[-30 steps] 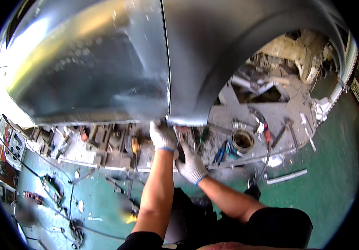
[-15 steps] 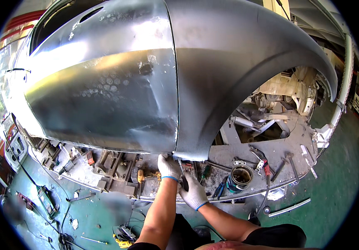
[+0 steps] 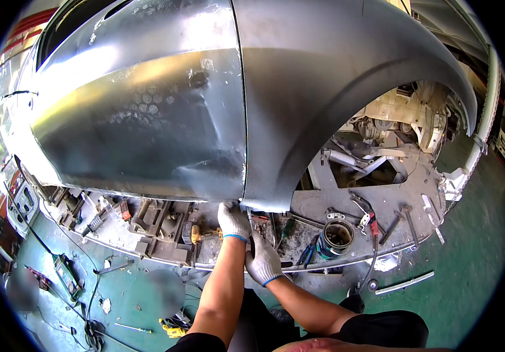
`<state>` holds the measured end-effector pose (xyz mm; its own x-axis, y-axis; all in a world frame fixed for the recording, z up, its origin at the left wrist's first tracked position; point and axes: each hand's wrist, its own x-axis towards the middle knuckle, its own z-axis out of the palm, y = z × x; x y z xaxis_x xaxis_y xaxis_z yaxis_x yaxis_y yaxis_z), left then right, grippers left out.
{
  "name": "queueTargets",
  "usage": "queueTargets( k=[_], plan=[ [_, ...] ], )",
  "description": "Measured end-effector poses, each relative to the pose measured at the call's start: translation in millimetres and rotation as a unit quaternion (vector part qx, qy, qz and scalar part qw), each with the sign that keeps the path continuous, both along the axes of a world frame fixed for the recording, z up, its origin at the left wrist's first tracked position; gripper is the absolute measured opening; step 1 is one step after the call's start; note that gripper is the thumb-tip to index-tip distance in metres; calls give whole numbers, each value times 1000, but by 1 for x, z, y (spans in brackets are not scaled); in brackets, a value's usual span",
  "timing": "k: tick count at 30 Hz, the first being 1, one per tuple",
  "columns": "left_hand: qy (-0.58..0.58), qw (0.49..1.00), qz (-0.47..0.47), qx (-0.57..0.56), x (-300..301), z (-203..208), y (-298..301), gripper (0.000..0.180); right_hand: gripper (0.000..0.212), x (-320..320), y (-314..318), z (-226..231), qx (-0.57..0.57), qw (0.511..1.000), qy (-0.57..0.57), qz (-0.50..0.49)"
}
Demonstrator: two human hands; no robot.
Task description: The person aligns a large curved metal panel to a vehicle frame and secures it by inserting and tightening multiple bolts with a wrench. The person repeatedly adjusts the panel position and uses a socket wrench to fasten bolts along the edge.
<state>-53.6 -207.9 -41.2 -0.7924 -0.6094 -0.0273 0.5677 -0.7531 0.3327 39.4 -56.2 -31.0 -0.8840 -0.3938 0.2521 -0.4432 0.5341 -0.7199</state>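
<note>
My left hand, in a white knit glove with a blue cuff, is at the lower edge of the grey car door, close to its seam with the fender. Its fingers are curled up against that edge, and their tips are hidden. Just right of and below it, my gloved right hand is closed round the dark handle of a screwdriver-like tool. The tool's thin metal shaft points up toward the bottom of the seam; its tip cannot be made out.
Below the car body, a platform carries an open can, blue-handled pliers, a hammer, a red-handled welding torch and a yellow drill. Cables and a yellow power tool lie on the green floor.
The view has shifted, so the car and platform sit slightly higher. My right hand and the tool have come closer to my left wrist, and the tool stands more upright. My left hand stays at the door edge.
</note>
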Motion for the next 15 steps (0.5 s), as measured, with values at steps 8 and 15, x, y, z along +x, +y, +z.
queueTargets(
  k=[8,15],
  plan=[
    [-24,999,-21,-23,8,9,-1,15,24,-12,2,-20,-632,521,-542,188],
    [-13,1000,-19,-13,11,1,-10,15,59,-4,2,-9,28,999,-3,35]
  ],
)
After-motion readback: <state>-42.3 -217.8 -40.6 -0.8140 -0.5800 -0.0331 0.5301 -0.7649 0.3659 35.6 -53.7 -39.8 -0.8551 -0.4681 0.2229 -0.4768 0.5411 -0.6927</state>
